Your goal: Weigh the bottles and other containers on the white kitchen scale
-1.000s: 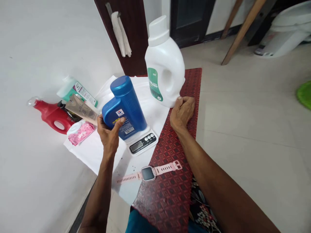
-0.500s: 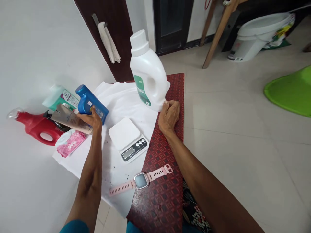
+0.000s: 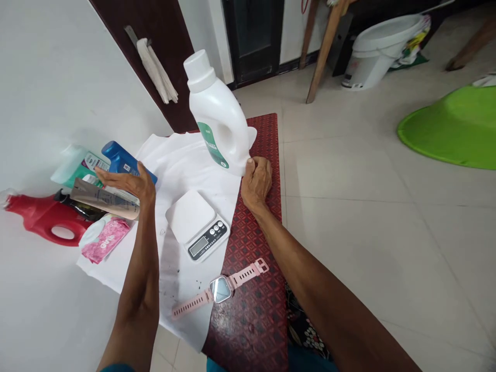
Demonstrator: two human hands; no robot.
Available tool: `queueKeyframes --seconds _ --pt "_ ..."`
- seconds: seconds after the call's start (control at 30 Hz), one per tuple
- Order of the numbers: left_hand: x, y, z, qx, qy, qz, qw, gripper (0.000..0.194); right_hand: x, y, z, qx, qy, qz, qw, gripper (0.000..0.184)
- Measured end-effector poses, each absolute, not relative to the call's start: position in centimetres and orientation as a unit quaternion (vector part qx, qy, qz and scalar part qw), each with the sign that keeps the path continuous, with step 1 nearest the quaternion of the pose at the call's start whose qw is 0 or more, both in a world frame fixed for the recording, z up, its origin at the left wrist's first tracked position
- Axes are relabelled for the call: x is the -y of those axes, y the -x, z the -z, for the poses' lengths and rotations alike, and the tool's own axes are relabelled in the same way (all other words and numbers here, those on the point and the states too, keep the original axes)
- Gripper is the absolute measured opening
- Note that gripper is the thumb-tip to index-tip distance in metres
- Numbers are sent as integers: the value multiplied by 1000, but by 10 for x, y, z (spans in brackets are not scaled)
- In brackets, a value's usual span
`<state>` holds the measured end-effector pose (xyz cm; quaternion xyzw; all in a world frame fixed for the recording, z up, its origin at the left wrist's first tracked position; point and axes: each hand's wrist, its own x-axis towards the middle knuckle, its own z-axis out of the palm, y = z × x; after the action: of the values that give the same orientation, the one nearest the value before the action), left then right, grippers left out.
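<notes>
My left hand has its fingers stretched out and thumb raised, with nothing in it. It is just in front of a blue bottle and above a beige tube; contact with either cannot be told. My right hand is closed at the lower right corner of a large white laundry detergent bottle with a green label, its thumb against the base. Between my arms, a white digital kitchen scale lies on the white cloth. Nearer me is a pink-strapped smartwatch.
Along the wall at left are a red bottle, a green bottle and a pink pack. The table has a red patterned top. Beyond its right edge are a white bucket and a green chair.
My left hand has moved off the front of the blue bottle, and its fingers have straightened. The right hand keeps its place at the detergent bottle. The whole view has shifted slightly.
</notes>
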<state>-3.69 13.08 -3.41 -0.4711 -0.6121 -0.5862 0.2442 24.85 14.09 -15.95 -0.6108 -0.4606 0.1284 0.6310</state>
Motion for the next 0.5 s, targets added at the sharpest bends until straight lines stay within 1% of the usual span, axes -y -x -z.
queueKeyframes --seconds 0.03,0.07,0.13,0.17,0.23,0.33,0.4,0.5 --pt "-129 18 32 601 505 570 243 120 -141 -249 159 469 605 -127 631 51" --pt "-128 -2 31 589 547 555 216 115 -140 -249 159 478 599 -126 630 54" --pt "-128 -48 30 566 606 545 124 110 -140 -249 159 491 588 -126 630 59" --pt "-128 -70 31 570 617 537 75 102 -139 -249 159 495 585 -126 630 61" --pt "-129 -110 31 570 637 519 -11 81 -139 -249 158 497 583 -123 631 64" --pt "-129 -152 30 534 666 515 -85 63 -139 -249 155 495 583 -115 634 66" --pt "-128 -166 28 513 667 528 -111 58 -139 -251 153 502 583 -115 628 65" --pt "-129 -177 24 528 624 556 -150 58 -136 -252 150 513 586 -125 614 65"
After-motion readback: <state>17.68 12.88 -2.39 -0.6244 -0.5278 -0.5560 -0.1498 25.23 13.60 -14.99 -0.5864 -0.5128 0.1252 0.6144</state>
